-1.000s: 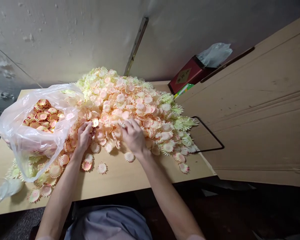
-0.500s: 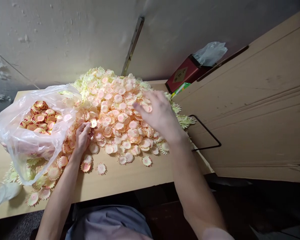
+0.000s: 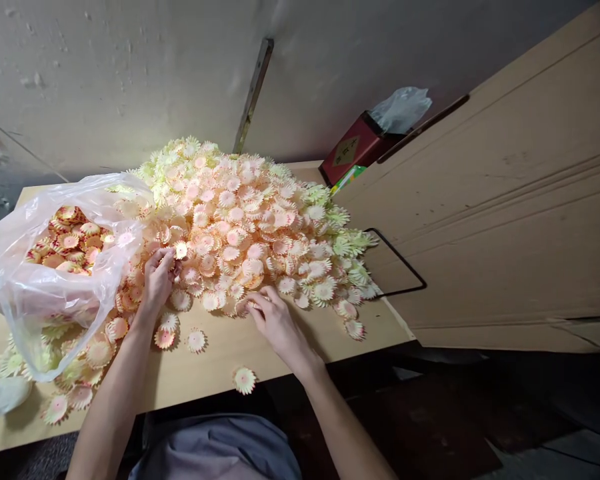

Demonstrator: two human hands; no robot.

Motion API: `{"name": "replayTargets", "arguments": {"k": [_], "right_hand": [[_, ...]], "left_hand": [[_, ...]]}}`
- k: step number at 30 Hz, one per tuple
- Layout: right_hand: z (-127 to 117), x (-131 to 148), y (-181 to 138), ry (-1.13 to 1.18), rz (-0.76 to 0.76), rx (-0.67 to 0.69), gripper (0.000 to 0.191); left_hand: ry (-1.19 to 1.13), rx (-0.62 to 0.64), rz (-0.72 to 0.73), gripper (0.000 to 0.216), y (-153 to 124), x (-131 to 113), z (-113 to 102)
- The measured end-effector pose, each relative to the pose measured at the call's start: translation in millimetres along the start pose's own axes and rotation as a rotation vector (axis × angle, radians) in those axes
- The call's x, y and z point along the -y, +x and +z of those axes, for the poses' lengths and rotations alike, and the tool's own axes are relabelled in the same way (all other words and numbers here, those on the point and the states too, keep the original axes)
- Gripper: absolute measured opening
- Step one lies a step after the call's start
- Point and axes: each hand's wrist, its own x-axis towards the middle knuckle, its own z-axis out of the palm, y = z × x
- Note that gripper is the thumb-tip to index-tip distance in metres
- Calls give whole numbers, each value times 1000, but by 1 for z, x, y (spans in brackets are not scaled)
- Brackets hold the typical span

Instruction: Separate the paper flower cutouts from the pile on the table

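Observation:
A large heap of pink, peach and pale green artificial flower heads point(image 3: 225, 200) spreads over the table. My left hand point(image 3: 158, 283) is at the heap's left side, its fingertips closed on a small pale flower head point(image 3: 181, 250). At the heap's front edge is my right hand point(image 3: 279, 327), with thumb and fingers pinched on a flower head there, partly hidden by the fingers. Loose flower heads lie on the bare wood between the hands, and one pale flower head point(image 3: 244, 380) rests at the table's front edge.
An open clear plastic bag point(image 3: 95, 300) of red-edged flower heads stands at left, with a clear cup point(image 3: 7, 397) in front. Cardboard point(image 3: 505, 233) walls the right side, with a black wire loop point(image 3: 420, 273). A red box point(image 3: 353, 150) sits behind, near a metal strip point(image 3: 253, 97).
My right hand has come from over the heap's right part to its front edge and closed. Flower heads have shifted there, and one now lies at the table's front edge. My left hand stays put.

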Motion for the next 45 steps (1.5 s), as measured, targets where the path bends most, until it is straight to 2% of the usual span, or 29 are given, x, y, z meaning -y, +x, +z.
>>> {"name": "replayTargets", "arguments": {"k": [4,7,9,10,13,14,15,17,19,20,23,26,28,29,30,32,33,34,35,36,39,40,41,43,45], "right_hand": [[-26,-4,27,142,-38,-92,19],[-59,-9,61,215,-35,-251,27],[-83,-9,82,137,-10,-448,40],[-93,-8,89,61,-8,-502,47],[-110,5,85,-88,-5,-528,60],[-109,11,75,-103,-15,-469,59],[-105,17,61,-100,-43,-346,52],[-86,28,28,-64,-159,75,37],[-60,34,-3,-42,-245,512,34],[-47,35,-16,-61,-247,621,31],[-14,34,-33,-19,-237,725,12],[-8,25,-18,119,-247,752,18],[-19,15,5,213,-225,704,19],[-28,9,19,275,-193,615,17],[-37,4,33,310,-149,419,16],[-53,-2,59,268,-77,-103,17],[-58,-2,70,255,-85,-284,17],[-59,1,79,304,-111,-385,16],[-57,6,85,402,-141,-395,15],[-51,13,90,535,-181,-335,15],[-14,40,99,843,-299,-33,17],[1,47,102,894,-303,12,19],[16,52,105,924,-281,36,22],[40,58,112,990,-218,1,25],[55,57,119,1122,-145,-26,26]], "left_hand": [[-3,0,4,31,0,0,-1],[13,11,-9,29,0,1,-2],[11,12,-18,28,0,2,-3],[4,12,-18,28,0,2,-3],[-10,7,-12,27,0,2,-3],[-7,8,-12,28,0,2,-3],[0,8,-11,28,0,1,-2],[12,4,-10,30,0,1,-2],[17,0,-10,31,0,1,-1],[16,1,-8,31,1,1,-1],[12,14,8,31,1,1,-1],[13,22,16,31,1,2,-2],[29,27,30,31,1,3,-3],[41,28,39,30,1,4,-4],[56,31,44,30,1,5,-5],[88,45,50,30,1,7,-7],[104,53,58,30,1,8,-8],[119,61,70,30,1,9,-9],[133,66,86,30,1,9,-10],[147,67,102,29,1,10,-10],[203,60,139,28,0,10,-11],[225,59,153,27,-1,10,-11],[245,59,172,27,-1,10,-12],[283,65,208,27,-3,9,-13],[314,76,223,27,-4,8,-14]]}}
